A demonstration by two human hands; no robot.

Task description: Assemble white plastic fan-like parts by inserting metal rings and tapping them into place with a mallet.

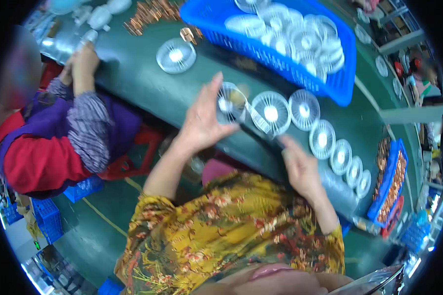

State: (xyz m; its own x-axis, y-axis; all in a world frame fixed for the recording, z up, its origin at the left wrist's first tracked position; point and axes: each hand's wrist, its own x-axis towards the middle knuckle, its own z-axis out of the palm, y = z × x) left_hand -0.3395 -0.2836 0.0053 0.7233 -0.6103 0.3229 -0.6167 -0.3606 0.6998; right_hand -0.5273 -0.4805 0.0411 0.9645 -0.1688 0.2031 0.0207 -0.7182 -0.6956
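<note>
My left hand [202, 118] is open, thumb and fingers spread beside a clear ribbed plastic disc [226, 104]. Whether it touches the disc's rim, I cannot tell. My right hand [300, 169] is closed near the table's front edge, around the end of something dark and blurred that I cannot make out. Between the hands, a pale striped strip [259, 118] slants across another clear disc [270, 113]. From there, several similar discs [323, 139] curve away in a row to the right.
A blue basket [275, 59] heaped with clear discs stands at the far side of the green table [133, 73]. Copper-coloured pieces [150, 17] lie at the back left. More fill a blue tray [391, 184] at right. A co-worker's hands [85, 64] are at the left.
</note>
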